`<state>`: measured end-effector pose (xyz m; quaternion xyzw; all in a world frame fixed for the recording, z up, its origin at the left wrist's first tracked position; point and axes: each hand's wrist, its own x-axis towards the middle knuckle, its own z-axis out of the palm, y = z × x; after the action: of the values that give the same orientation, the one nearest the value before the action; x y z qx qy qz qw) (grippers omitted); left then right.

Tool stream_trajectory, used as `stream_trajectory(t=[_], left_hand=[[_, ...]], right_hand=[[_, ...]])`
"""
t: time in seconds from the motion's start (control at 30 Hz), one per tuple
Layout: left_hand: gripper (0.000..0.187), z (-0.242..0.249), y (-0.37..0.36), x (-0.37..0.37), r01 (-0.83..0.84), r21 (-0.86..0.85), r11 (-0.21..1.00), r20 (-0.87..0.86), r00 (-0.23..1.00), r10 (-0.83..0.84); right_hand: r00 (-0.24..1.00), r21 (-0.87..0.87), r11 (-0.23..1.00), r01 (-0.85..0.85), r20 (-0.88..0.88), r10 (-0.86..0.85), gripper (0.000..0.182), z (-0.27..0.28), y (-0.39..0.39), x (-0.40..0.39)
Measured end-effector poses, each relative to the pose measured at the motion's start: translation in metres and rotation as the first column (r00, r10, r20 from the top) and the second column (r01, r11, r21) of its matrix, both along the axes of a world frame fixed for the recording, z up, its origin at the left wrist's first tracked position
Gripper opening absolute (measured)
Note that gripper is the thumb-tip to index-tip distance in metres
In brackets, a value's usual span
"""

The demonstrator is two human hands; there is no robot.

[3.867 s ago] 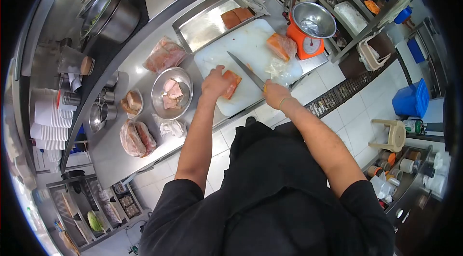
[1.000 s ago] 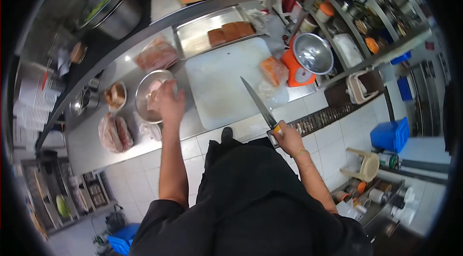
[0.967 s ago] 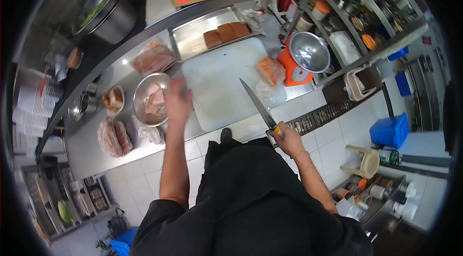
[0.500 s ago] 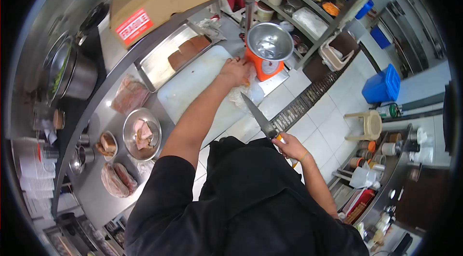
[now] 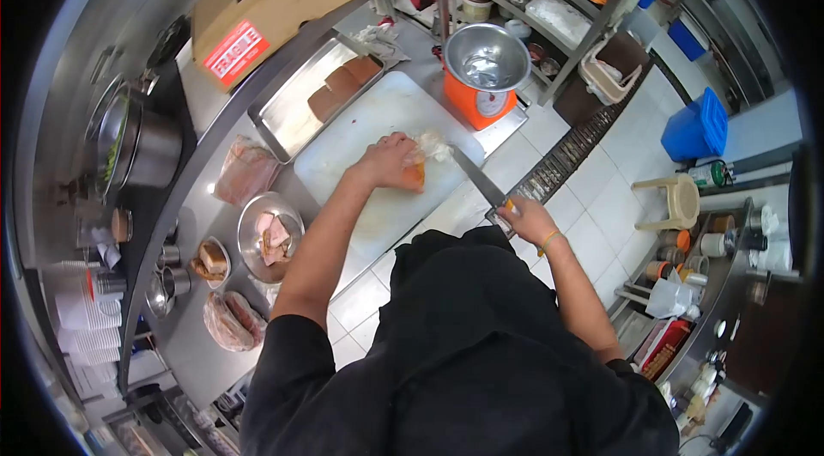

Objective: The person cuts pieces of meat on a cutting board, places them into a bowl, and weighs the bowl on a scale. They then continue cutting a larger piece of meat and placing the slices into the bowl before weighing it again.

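My left hand [image 5: 386, 162] is closed over an orange piece of food [image 5: 415, 178] on the white cutting board [image 5: 360, 224]; its exact kind is hard to make out. Crumpled clear plastic wrap [image 5: 432, 146] lies just beyond that hand. A large kitchen knife [image 5: 479, 174] is gripped by its handle in my right hand [image 5: 528, 225], past the board's right side. The blade points up and left, its tip close to the wrap. Behind the board stands an orange scale [image 5: 477, 102] with a metal bowl [image 5: 487, 57] on top.
A metal tray [image 5: 287, 117] with brown blocks adjoins the board. To the left are wrapped meat [image 5: 245, 170], a steel bowl of meat pieces [image 5: 249, 228], a small bowl [image 5: 210, 260] and more bagged meat [image 5: 232, 321]. A cardboard box [image 5: 292, 5] sits on the shelf above.
My left hand has come back from beside the scale toward the middle of the board, with the orange piece now showing under it. The knife stays in my right hand, and the view has shifted slightly.
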<state>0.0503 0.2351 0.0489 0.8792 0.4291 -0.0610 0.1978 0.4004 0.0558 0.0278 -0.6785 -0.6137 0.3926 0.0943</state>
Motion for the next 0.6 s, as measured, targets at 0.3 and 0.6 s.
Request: stream_trajectory(t=[0.3,0.6], left_hand=[[0.051,-0.014,-0.017,0.046,-0.539,0.139,0.831,0.291,0.824,0.485],[0.020,0.034,-0.051,-0.005,-0.890,-0.078,0.450,0.885,0.147,0.442]], right_hand=[[0.977,0.358,0.917,-0.176,0.178,0.119,0.036,0.029,0.042,-0.052],[0.970,0.397,0.900,-0.182,-0.076,0.230,0.026,0.060,0.019,-0.065]])
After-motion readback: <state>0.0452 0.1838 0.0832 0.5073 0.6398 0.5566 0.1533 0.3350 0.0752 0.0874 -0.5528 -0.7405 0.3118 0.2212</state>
